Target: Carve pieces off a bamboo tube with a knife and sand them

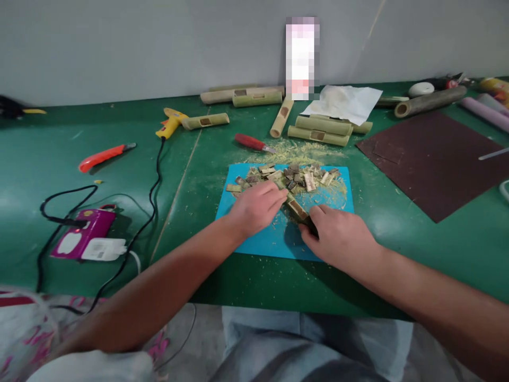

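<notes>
A short bamboo tube [296, 207] with a rectangular slot cut in its side is held at a slant over a blue sheet [254, 241]. My left hand [260, 207] is closed around its far end, fingertips pressed together on the tube. Wrapped round the near end is my right hand [342, 231], the thumb underneath. Just beyond the hands, bamboo chips [292, 178] and fine shavings lie heaped on the sheet. A red-handled carving knife [252, 142] rests behind the heap.
Several slotted bamboo tubes [318, 135] lie at the back near a white paper [344, 103]. At left are a yellow glue gun [170, 122], an orange utility knife [105, 156] and a purple power strip [85, 231] with cables. A dark brown sheet [433, 164] lies right.
</notes>
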{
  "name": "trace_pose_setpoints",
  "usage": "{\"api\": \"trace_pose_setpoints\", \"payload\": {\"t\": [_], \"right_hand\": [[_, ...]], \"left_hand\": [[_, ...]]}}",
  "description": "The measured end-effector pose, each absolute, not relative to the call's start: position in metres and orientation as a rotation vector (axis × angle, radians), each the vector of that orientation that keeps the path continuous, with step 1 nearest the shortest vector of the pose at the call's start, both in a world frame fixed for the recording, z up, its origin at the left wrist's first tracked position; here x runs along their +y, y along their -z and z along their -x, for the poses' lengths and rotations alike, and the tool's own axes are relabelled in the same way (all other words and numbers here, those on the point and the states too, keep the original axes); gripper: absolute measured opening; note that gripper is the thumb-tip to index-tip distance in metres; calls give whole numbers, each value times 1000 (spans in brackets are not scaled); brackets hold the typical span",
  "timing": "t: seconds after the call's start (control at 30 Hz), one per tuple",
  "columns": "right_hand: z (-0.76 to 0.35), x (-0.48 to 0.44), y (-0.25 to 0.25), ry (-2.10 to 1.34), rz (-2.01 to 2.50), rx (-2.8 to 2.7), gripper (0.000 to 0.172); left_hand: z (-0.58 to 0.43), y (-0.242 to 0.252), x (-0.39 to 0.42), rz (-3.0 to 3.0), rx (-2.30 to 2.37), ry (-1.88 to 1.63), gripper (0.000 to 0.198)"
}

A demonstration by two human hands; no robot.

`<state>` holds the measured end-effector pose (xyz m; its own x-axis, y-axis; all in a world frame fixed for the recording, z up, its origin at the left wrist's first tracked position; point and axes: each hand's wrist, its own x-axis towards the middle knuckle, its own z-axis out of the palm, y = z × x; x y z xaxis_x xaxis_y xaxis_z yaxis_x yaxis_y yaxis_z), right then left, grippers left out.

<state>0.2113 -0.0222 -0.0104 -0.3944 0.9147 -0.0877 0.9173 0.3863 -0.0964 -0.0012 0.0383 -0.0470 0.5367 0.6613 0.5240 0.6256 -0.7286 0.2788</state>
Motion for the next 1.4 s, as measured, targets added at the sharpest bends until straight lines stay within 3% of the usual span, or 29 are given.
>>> {"api": "trace_pose_setpoints", "payload": {"t": [1.4], "right_hand": [[-211, -22, 6, 224, -1697, 2496, 30]], "left_hand": [[-6, 45, 34, -2780, 1101, -1026, 27]]}}
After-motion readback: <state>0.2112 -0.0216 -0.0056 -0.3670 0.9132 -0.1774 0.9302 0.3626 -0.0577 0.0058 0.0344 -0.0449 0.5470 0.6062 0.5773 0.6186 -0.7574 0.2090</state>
